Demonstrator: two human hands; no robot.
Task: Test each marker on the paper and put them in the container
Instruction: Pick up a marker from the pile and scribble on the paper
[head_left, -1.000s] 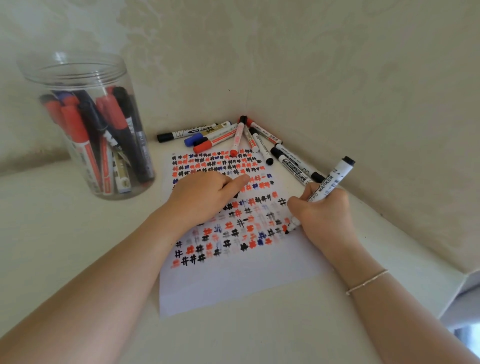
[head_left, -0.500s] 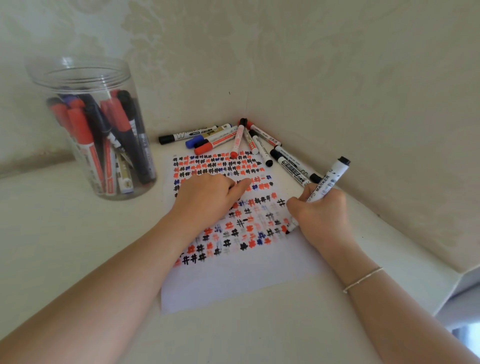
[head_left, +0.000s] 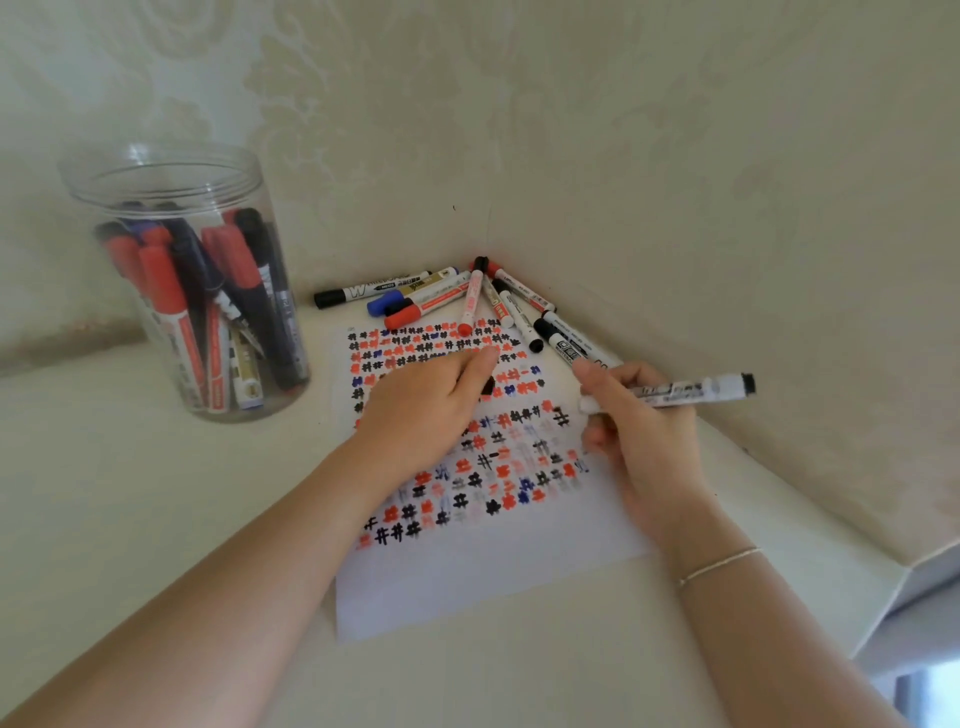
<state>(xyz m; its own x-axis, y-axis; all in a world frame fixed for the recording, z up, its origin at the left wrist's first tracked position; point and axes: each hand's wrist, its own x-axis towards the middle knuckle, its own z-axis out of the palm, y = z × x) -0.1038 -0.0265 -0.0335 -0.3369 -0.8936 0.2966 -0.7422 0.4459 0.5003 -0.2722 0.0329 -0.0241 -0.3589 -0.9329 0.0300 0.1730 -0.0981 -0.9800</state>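
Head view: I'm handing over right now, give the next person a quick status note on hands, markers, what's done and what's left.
Right hand grips a black marker, uncapped, lying roughly level, its tip off the paper.
Left hand rests on the paper and holds something small and dark, likely the cap; it is mostly hidden.
Clear jar stands at left, open, already holding many red, black and blue markers.
Untested pile lies in the corner beyond the paper.
Done: the paper is covered in hash marks.
Left: cap this marker, drop it in the jar, then work through the pile.
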